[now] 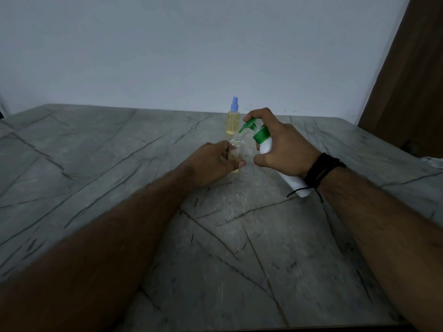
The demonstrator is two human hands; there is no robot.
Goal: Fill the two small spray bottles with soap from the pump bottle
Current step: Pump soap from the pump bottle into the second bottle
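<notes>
A small clear spray bottle [237,147] stands uncapped near the table's middle, with a little yellow soap at its bottom. My left hand [213,164] grips its lower half. My right hand [282,144] holds a white pump bottle [296,184] with a green pump head [250,127], tilted to the left, a finger on top of the pump. The green nozzle tip is right over the open neck of the clear bottle. Behind them stands a second small spray bottle [233,122], full of yellow soap and closed with a blue spray cap.
Both bottles stand on a grey marble-patterned table [119,164] that reaches a pale wall at the back. A dark brown wooden panel [407,92] rises at the far right. A black cord band is on my right wrist.
</notes>
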